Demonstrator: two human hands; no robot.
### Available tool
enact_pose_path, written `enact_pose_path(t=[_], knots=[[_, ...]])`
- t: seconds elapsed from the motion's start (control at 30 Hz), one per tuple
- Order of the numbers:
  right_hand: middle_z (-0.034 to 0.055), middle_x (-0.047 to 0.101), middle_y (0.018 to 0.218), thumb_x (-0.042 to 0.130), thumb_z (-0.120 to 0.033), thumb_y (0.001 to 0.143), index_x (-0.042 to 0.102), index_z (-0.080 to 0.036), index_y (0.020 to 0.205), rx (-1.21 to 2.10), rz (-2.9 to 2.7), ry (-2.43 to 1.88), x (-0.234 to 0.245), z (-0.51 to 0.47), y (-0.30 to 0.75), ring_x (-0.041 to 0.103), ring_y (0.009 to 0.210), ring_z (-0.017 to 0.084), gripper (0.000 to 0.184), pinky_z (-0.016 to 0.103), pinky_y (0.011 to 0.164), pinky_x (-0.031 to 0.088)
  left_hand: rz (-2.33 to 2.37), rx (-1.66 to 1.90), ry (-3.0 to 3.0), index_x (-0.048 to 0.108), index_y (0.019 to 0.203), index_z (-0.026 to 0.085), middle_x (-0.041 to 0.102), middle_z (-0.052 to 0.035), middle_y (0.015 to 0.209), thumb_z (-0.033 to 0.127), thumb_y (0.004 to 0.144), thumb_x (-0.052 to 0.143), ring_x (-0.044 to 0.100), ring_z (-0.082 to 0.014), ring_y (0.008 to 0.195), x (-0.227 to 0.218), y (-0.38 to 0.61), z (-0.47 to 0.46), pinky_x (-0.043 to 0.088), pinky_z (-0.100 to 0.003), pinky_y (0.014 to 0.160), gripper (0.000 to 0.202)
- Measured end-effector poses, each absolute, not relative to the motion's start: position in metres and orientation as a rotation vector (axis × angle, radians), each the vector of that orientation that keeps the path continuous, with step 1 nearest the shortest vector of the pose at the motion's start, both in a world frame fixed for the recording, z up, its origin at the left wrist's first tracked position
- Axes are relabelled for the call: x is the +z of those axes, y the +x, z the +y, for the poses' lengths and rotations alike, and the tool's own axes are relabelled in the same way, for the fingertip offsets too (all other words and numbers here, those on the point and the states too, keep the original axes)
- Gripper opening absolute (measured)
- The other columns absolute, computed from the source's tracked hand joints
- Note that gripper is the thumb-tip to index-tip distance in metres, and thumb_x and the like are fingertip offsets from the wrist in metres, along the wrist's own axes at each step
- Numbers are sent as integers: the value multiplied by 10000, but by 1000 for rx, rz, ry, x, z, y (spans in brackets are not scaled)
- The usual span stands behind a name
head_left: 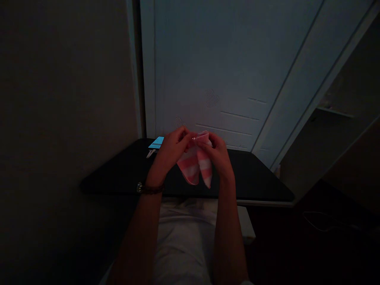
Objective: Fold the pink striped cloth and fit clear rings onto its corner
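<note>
A pair of pink-and-white striped socks (190, 168) hangs between my two hands, over the black tabletop (118, 174). They look small and soft, with two rounded ends hanging down. My left hand (175, 146) pinches the upper left edge with thumb and fingers. On the other side, my right hand (219, 152) is closed on the upper right edge, its thumb lying across the front. A tiny shiny spot shows at the top between my fingertips; what it is I cannot make out. My fingers partly hide the socks' upper edges.
A phone (156, 142) with a lit screen lies at the back left of the table, a white cable (151, 152) beside it. Behind the table stands a pale panel (208, 59) with heart reliefs. A thin cord (314, 225) lies on the dark floor at right.
</note>
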State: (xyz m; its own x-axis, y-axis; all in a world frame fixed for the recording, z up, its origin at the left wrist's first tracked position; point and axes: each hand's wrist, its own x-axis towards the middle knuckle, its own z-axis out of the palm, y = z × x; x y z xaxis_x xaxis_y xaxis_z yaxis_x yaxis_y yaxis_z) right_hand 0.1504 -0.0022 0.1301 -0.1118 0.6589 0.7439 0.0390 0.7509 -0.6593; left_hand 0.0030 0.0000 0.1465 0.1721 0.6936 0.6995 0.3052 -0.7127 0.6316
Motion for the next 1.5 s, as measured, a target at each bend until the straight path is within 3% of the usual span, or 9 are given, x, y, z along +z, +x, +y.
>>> enact_pose_path(t=[0.43, 0.8, 1.23, 1.5], knots=[[-19, 553, 728, 564, -334, 734, 584, -188, 762, 503, -1619, -720, 126, 1, 158, 496, 701, 124, 150, 212, 615, 385, 1012, 1597, 2225, 546, 752, 177, 532, 25, 685, 374, 770, 536, 477, -113, 643, 146, 0, 4, 358, -221, 563, 198], [-3, 581, 829, 526, -275, 774, 571, -210, 856, 555, -1584, -638, 127, -3, 159, 527, 782, 144, 114, 244, 692, 424, 1024, 1556, 2239, 593, 812, 180, 615, -13, 786, 352, 771, 517, 544, -150, 719, 142, -3, 4, 413, -242, 621, 192], [-2, 598, 809, 543, -374, 768, 600, -207, 842, 582, -1537, -685, 122, 0, 159, 531, 752, 141, 191, 240, 682, 426, 1006, 1502, 2207, 616, 783, 179, 621, 6, 710, 373, 774, 525, 545, -135, 664, 142, -4, 2, 385, -219, 570, 214], [3, 593, 783, 544, -426, 770, 600, -195, 809, 590, -1528, -710, 120, 3, 160, 520, 724, 132, 241, 223, 651, 415, 1063, 1441, 2267, 645, 816, 174, 668, -33, 810, 368, 782, 506, 572, -165, 725, 141, -3, 4, 410, -252, 624, 242]])
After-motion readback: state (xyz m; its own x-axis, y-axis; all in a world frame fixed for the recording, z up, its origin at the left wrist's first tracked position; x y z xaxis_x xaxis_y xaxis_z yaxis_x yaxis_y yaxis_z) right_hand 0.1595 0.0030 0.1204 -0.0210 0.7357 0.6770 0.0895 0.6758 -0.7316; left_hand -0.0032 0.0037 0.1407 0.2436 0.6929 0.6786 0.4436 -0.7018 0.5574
